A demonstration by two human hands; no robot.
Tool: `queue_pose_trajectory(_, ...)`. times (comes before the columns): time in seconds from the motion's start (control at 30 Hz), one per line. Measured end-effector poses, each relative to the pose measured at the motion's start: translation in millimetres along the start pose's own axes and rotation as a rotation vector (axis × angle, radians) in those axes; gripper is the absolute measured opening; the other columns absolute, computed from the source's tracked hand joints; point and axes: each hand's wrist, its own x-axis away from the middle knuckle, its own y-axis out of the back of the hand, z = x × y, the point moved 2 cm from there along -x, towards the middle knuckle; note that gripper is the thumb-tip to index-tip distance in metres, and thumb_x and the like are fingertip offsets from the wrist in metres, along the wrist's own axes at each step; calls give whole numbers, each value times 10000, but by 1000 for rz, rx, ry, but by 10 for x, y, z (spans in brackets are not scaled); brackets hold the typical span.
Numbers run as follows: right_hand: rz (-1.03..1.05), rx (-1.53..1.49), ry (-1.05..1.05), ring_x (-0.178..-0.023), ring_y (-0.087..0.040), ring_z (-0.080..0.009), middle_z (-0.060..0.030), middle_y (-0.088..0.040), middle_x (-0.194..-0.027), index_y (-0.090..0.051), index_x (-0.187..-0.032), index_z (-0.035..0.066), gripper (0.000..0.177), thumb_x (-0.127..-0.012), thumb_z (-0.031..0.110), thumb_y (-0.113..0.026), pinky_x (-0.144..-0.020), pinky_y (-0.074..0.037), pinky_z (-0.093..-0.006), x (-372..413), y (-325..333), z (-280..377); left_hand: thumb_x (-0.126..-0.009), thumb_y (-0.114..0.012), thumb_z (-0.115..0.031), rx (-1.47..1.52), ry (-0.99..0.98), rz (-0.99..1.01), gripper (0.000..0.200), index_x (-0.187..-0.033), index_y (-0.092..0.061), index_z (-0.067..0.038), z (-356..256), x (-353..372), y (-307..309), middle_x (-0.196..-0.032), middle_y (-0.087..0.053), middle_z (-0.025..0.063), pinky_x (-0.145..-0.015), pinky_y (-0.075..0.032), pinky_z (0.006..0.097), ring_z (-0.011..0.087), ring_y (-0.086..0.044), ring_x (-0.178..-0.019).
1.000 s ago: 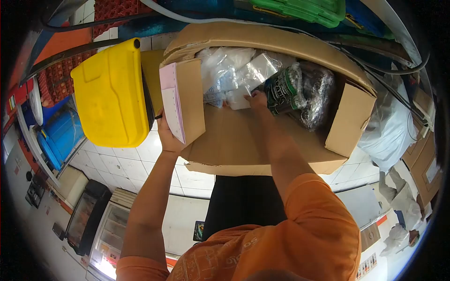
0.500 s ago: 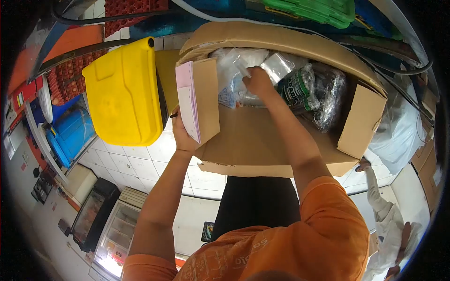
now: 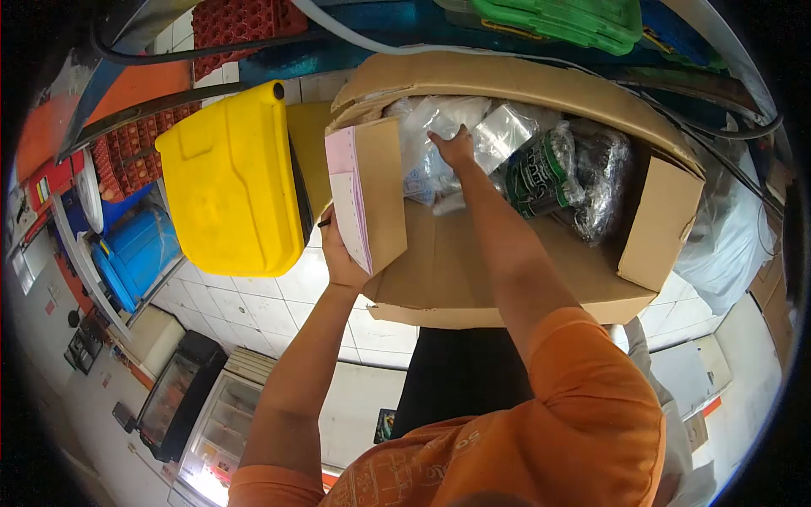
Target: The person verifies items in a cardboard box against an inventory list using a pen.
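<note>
My left hand [image 3: 340, 256] grips a stack of pink and white papers [image 3: 348, 198] from below, against a raised flap [image 3: 384, 190] of the cardboard box. A dark pen [image 3: 324, 222] sticks out by its fingers. Inside the box [image 3: 448, 262], my right hand [image 3: 456, 150] hovers over or touches clear plastic bags [image 3: 435, 127], thumb and fingers apart, nothing seen in it. Just right of that hand lies a shiny clear plastic pack [image 3: 504, 133]. Farther right are a green-and-black printed pack [image 3: 541, 173] and a clear-wrapped dark bundle [image 3: 601, 182].
A yellow lidded bin [image 3: 232, 182] stands left of the box. Red egg trays [image 3: 241, 34] and a green plastic crate [image 3: 562, 24] are at the back. A cable [image 3: 405, 46] runs above the box. White plastic bags [image 3: 722, 237] lie at the right.
My right hand has let go of a clear plastic piece, and its fingers have spread. The left hand keeps the papers. A person at the right has moved mostly behind my sleeve.
</note>
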Motion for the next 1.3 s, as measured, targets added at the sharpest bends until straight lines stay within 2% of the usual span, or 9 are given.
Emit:
queue_pose_trajectory(0.23, 46, 206, 237, -870, -579, -351, -236, -593, -932, -521, -1011, -31, 497, -715, 340, -669, -749, -466, -395, -140, -104, 178, -797, -570, -114, 192, 125, -32, 325, -1090, -492, 4, 17, 12, -14, -1010, -479, 83, -827, -400, 301, 196, -473, -955)
queue_pose_trajectory(0.43, 188, -637, 106, -679, -581, -194, -109, -602, -727, -544, -934, -14, 269, -787, 197, -622, -592, -455, -292, 389, 599, -110, -778, -590, -130, 233, 81, -44, 363, -1096, -484, 8, 95, 9, -10, -995, -491, 86, -827, -388, 297, 198, -469, -959)
queue_pose_trajectory(0.6, 95, -833, -63, -723, -568, -167, -92, -604, -852, -501, -1081, -4, 346, -808, 177, -613, -631, -458, -270, -177, 684, -1102, -781, -592, -137, -296, -146, 64, 389, -1122, -468, 3, -79, 6, 23, -1012, -482, 88, -828, -391, 307, 205, -481, -950)
queue_pose_trajectory(0.7, -84, -721, -91, -797, -565, -201, -139, -590, -932, -471, -1109, -42, 399, -824, 208, -595, -694, -454, -300, -515, 537, -1283, -784, -594, -143, 471, 347, 25, 406, -1141, -460, -4, 82, 23, 16, -1036, -464, 92, -844, -385, 313, 210, -473, -965)
queue_pose_trajectory(0.8, -194, -551, -173, -941, -559, -334, -254, -558, -1030, -423, -1176, -72, 473, -832, 219, -565, -801, -431, -321, -509, 613, -1114, -840, -525, -130, 375, 214, -89, 341, -1153, -456, -14, 117, 80, 27, -1055, -450, 83, -841, -407, 297, 189, -468, -990)
queue_pose_trajectory(1.0, -297, -986, -46, -1014, -523, -268, -179, -487, -1144, -374, -1203, -55, 554, -838, 304, -584, -822, -433, -329, -73, 892, -789, -907, -402, -103, -315, -149, 50, 267, -1158, -451, -23, -35, 27, 23, -1061, -452, 56, -796, -453, 261, 147, -492, -974)
queue_pose_trajectory(1.03, -297, -985, -46, -1014, -523, -268, -179, -487, -1144, -374, -1203, -55, 554, -838, 304, -584, -822, -433, -329, -21, 936, -766, -910, -408, -121, 242, 145, -3, 254, -1138, -459, -23, 7, 15, 25, -1046, -461, 55, -790, -454, 261, 145, -500, -950)
queue_pose_trajectory(1.07, -209, -1122, -140, -1019, -519, -267, -160, -496, -1133, -381, -1212, -25, 531, -846, 309, -573, -848, -425, -343, 12, 972, -745, -912, -413, -140, 801, 437, -56, 243, -1118, -467, -23, 40, 17, -6, -1032, -471, 54, -784, -454, 261, 144, -509, -926)
queue_pose_trajectory(1.3, 535, -1375, -302, -939, -574, -219, -69, -572, -1069, -481, -1169, 74, 491, -851, 447, -500, -792, -487, -396, 285, 1326, -804, -949, -333, -187, 378, 199, -91, 239, -1078, -460, -31, 80, 30, -21, -971, -497, 32, -752, -478, 239, 114, -533, -880)
